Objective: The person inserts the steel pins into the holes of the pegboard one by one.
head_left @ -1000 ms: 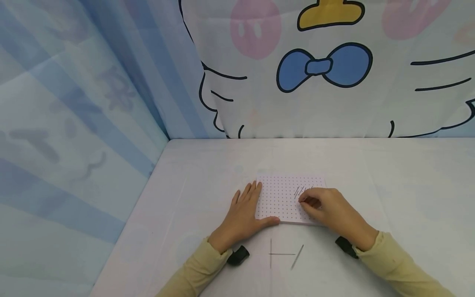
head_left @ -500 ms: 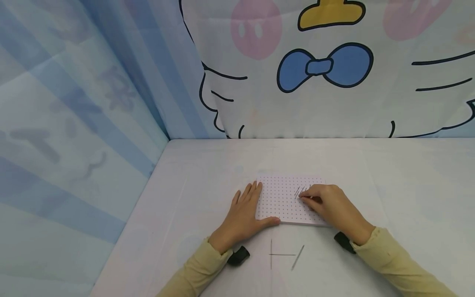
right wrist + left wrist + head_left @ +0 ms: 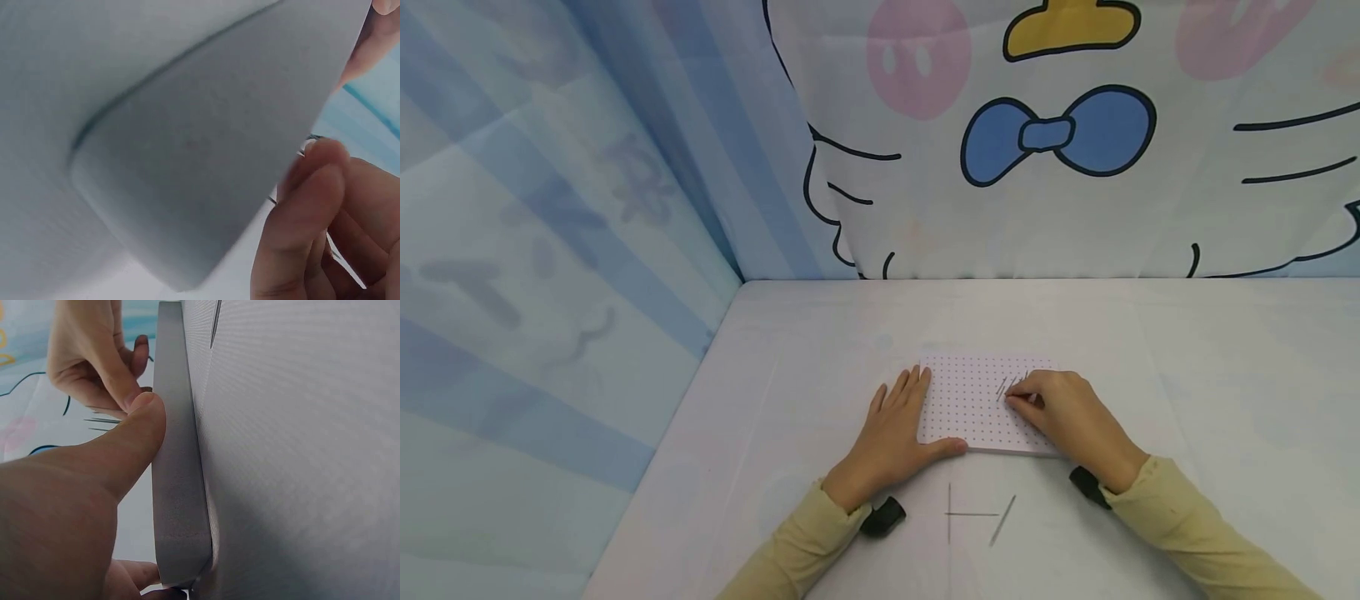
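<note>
A white board (image 3: 958,408) dotted with rows of small holes lies on the table. Several thin metal needles (image 3: 1002,388) stand slanted in its right half. My left hand (image 3: 887,437) steadies the board, fingers spread straight along its left edge and thumb on the front edge; the left wrist view shows that thumb against the board's side (image 3: 178,456). Over the right half, my right hand (image 3: 1063,412) pinches with thumb and forefinger what looks like another needle, mostly hidden by the fingertips. In the right wrist view the curled fingers (image 3: 306,206) are close beside the board's face.
Nearer me on the table (image 3: 850,333) lie several loose thin needles, one crosswise (image 3: 973,514) and one slanted (image 3: 1002,521). A black wrist camera (image 3: 883,517) sits under the left sleeve. Printed cloth (image 3: 1045,225) hangs behind and at the left.
My right hand has shifted slightly up and away from me over the board, its fingertips drawing closer together near the standing needles. My left hand and the loose needles stay put.
</note>
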Tool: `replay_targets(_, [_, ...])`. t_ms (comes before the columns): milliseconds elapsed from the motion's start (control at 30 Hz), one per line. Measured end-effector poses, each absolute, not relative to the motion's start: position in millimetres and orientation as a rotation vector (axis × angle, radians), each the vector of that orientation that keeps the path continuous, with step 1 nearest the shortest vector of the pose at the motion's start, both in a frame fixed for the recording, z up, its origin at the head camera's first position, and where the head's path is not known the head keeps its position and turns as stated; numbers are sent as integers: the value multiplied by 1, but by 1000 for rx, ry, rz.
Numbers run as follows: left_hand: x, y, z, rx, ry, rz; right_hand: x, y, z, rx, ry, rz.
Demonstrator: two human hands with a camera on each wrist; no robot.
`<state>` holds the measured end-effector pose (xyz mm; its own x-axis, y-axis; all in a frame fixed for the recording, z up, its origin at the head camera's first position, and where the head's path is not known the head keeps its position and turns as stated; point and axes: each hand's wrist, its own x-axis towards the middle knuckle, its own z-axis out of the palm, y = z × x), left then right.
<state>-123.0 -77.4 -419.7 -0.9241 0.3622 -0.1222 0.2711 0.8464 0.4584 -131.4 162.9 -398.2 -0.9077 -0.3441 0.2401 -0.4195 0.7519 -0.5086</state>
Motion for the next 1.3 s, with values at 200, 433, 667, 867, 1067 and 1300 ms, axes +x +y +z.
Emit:
replay_targets(200, [-123,-77,-419,486,2824,653,-128,163,-394,586,-2846,842])
replay_targets(433, [-122,-76,-418,474,2829,649,-117,164,-382,533,-2840,799])
replay_targets(667, [-123,-76,-419,468,2841,622,-100,159,-373,545,-2810,793])
replay_targets(867, [-123,-76,-420,483,2841,637,-89,149,-378,722,-2783,708])
replay_targets(1067, [-122,-77,-419,493,2836,661,-81,141,-385,891,-2764,689])
replay_targets(1300, [-121,-77,-418,494,2836,674,-76,135,-393,1060,-2795,758])
